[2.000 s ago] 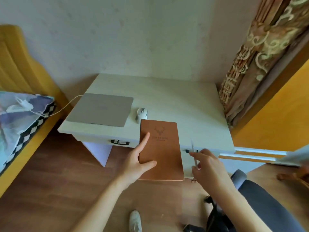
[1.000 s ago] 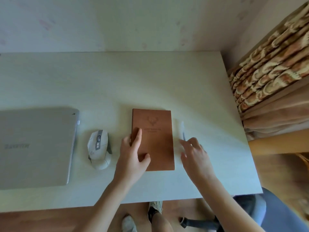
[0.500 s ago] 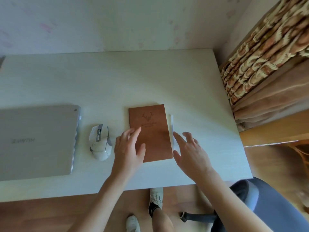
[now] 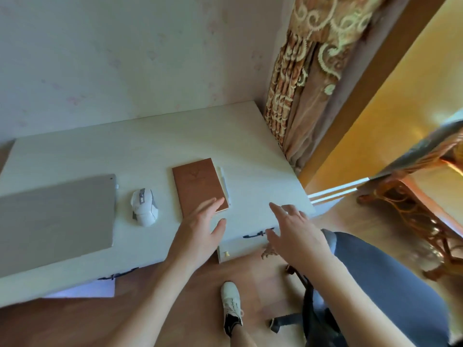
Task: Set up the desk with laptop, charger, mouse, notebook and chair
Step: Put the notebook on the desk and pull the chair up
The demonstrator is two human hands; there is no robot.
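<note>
Both hands have come off the notebook (image 4: pixel 199 187) and pulled back toward the near edge of the surface (image 4: pixel 175 144) since half a second ago, and the view now takes in more of the wall, the curtain (image 4: pixel 300 78) and the floor. The left hand (image 4: pixel 198 234) hangs over the near edge just below the notebook's near end, fingers (image 4: pixel 210 205) straight and spread, grasping nothing; whether the fingertips touch the cover cannot be told. The right hand (image 4: pixel 294 234) hovers to the right of the notebook's near end, over the surface's near right corner, fingers loosely spread and released.

The brown notebook lies flat and closed. A pale pen (image 4: pixel 224 182) lies along its right edge, just beside it. To the left of the notebook sits the white mouse (image 4: pixel 144 206), apart from it, and left of the mouse lies the closed grey laptop (image 4: pixel 55 214), running out of the frame. The charger is not seen.

Below and right of the notebook, off the surface, stands the grey chair (image 4: pixel 390 279), its seat beside the right forearm and its base on the wooden floor. A dark drawer handle (image 4: pixel 253 234) shows on the front below the notebook. A foot in a white shoe (image 4: pixel 231 305) stands on the floor well below the notebook.
</note>
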